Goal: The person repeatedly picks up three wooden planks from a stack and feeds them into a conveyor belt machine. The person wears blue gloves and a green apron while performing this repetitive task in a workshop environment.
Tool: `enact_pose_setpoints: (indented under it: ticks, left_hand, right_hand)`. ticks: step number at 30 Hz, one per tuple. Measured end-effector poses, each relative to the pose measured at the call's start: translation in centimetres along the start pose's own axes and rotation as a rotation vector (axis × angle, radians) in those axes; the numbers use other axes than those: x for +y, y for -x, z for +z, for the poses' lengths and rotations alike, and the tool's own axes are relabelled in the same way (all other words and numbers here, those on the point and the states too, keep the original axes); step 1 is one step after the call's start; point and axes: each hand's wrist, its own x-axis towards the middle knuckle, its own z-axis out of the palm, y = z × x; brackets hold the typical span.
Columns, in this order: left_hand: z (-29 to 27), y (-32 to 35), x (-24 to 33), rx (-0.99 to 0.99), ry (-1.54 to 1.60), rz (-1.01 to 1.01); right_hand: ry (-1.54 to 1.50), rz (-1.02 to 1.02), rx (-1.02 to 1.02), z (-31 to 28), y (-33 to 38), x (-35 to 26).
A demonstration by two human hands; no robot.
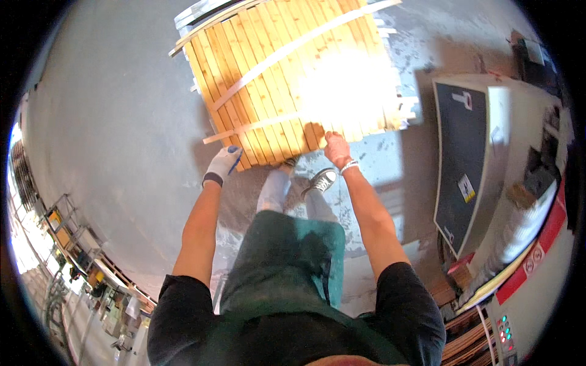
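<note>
A stack of yellow-brown wooden boards (pixel 244 67) lies before me, its boards side by side and their ends toward me. At the near left corner my left hand (pixel 223 163), in a pale glove with blue on the fingers, is closed at the edge of the outermost board. My bare right hand (pixel 337 151), with a bracelet at the wrist, is closed on a board end farther right along the near edge. Its fingertips are partly lost in glare. Two pale wooden strips lie across the boards, a long one (pixel 274 58) and a nearer one (pixel 250 127).
A grey machine cabinet (pixel 497 152) with a dark panel stands to the right, with a ribbed silver hose (pixel 516 235) beside it. Lit buttons (pixel 505 329) show at lower right. Racks and clutter (pixel 110 305) line the left. My sneaker (pixel 322 180) is near the stack.
</note>
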Motion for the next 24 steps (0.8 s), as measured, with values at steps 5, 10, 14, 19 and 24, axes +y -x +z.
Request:
enact_pose_setpoints:
  ticks: [5,10,14,19,24]
  left_hand:
    - [-3.9,-14.3,0.9,0.365,-0.330,0.098]
    - [-5.7,-25.6,3.2,0.564,-0.408,0.074]
    - [-5.9,-27.9,3.0,0.655,-0.497,0.082]
    - [-7.4,-24.1,1.2,0.345,-0.559,0.339]
    - [-5.8,-11.7,-1.1,0.349,-0.487,0.425]
  right_hand:
    - [0.390,-0.187,0.064,2.5,-11.9,-2.2]
    - [0.573,-0.368,0.091,5.0,-14.9,-1.1]
    - [0.519,-0.586,0.117,3.8,-15.3,0.1]
    - [0.428,-0.473,0.084,-1.4,-15.6,0.8]
    - [0.126,-0.610,0.221,-9.1,-14.9,-1.2]
